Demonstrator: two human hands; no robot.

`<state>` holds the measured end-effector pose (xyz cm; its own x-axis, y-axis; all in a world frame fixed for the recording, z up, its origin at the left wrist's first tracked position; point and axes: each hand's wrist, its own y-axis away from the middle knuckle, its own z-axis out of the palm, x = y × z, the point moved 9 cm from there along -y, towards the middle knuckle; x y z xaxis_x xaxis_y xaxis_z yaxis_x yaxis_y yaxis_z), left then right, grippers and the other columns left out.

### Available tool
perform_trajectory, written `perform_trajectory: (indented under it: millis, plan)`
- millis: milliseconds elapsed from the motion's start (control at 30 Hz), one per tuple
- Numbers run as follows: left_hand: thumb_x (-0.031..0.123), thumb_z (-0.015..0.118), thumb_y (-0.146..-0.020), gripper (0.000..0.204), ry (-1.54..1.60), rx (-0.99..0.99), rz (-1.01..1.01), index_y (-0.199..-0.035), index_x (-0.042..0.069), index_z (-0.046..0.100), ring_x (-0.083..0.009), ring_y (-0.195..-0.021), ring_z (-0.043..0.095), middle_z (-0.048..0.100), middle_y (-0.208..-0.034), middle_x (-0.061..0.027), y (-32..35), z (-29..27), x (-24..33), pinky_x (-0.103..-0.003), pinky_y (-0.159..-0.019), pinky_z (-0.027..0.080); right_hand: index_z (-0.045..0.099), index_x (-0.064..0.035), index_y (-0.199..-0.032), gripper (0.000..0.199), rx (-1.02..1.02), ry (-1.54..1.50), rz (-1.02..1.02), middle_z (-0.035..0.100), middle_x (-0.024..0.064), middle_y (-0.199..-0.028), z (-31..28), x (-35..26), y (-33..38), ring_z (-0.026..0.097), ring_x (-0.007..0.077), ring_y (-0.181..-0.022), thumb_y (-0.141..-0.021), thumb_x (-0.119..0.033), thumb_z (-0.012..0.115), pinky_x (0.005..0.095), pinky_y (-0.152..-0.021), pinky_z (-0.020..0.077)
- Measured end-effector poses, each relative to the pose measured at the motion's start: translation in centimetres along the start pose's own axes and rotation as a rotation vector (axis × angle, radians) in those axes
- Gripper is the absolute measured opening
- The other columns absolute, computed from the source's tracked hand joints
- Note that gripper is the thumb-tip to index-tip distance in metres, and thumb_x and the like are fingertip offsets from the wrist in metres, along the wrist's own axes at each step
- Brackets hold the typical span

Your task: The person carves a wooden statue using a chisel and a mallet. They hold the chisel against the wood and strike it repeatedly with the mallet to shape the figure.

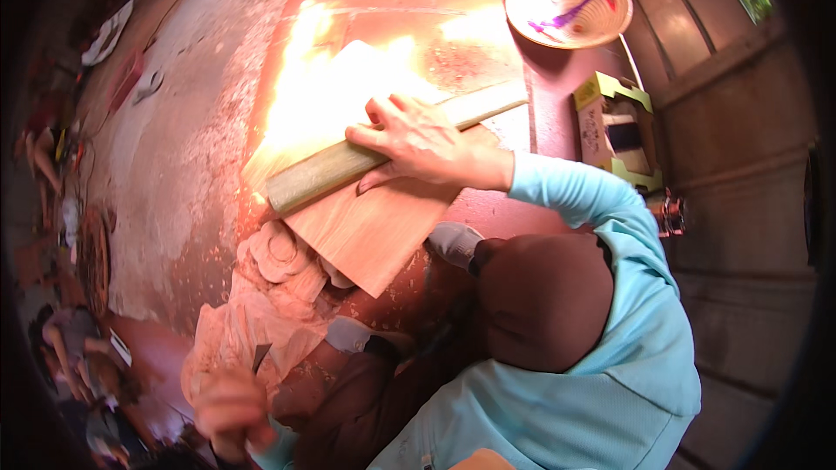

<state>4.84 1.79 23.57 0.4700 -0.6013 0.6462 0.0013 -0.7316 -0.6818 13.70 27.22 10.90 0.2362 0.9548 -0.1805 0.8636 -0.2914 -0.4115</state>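
A person in a light-blue long-sleeved top crouches over a reddish floor (488, 26) strewn w/ wood chips. Right hand (416, 141) lies flat, fingers spread and curled over the top edge of a long greenish wooden bar (322, 172), pressing it across a thin wooden board (370, 231) that rests on the floor. Left hand (228, 407), blurred at lower left, is closed round the handle of a chisel (260, 357), blade up, just beside a pale carved wood piece (261, 296) lying next to the board. Top right: a cone-shaped straw hat (568, 2), upturned, w/ purple ribbon, and a yellow-green cardboard box (614, 126) near the wall.
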Motion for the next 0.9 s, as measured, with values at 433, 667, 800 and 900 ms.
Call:
perform_trajectory:
  millis: [433, 667, 800, 900]
  plan:
    - [0.019, 0.064, -0.060, 0.018, 0.508, -0.520, -0.157, -0.067, 0.004, 0.057, -0.0221, -0.049, 0.050, 0.055, -0.067, -0.0074, -7.0, 8.7, 14.3, -0.033, -0.048, 0.040, 0.056, -0.0136, -0.118, 0.062, 0.547, 0.337, 0.540, 0.051, 0.0086, -0.114, -10.6, 4.3, 23.1, 0.047, 0.0264, -0.110, -0.064, -0.035, 0.078, 0.0392, -0.090, 0.0375]
    - [0.024, 0.072, -0.071, 0.024, 1.085, -0.472, -0.018, -0.080, 0.007, 0.058, -0.0203, -0.052, 0.053, 0.056, -0.073, -0.0040, -7.6, 8.4, 16.5, -0.032, -0.050, 0.044, 0.031, 0.0003, -0.134, 0.099, 0.822, 0.832, 1.193, 0.041, 0.0206, -0.130, -20.3, 6.4, 51.0, 0.039, 0.0340, -0.122, -0.060, -0.043, 0.081, 0.0425, -0.101, 0.0312]
    - [-0.004, 0.056, -0.083, 0.020, 1.036, -0.074, -0.146, -0.079, 0.002, 0.037, -0.0087, -0.028, 0.036, 0.045, -0.058, -0.0056, -6.5, 6.4, 13.2, -0.024, -0.023, 0.032, 0.018, 0.0031, -0.139, 0.116, 0.944, 0.632, 1.464, 0.035, 0.0239, -0.136, -16.5, 9.4, 58.9, 0.035, 0.0369, -0.126, -0.056, -0.045, 0.083, 0.0427, -0.104, 0.0304]
    - [0.001, 0.074, -0.066, 0.025, 0.207, -0.083, -0.336, -0.077, 0.005, 0.053, -0.0167, -0.043, 0.050, 0.051, -0.056, -0.0061, -3.7, 7.9, 11.1, -0.029, -0.039, 0.038, 0.009, 0.0054, -0.140, 0.124, 0.978, 0.629, 1.378, 0.030, 0.0256, -0.138, -14.3, 11.8, 61.1, 0.036, 0.0378, -0.125, -0.055, -0.042, 0.085, 0.0428, -0.104, 0.0316]
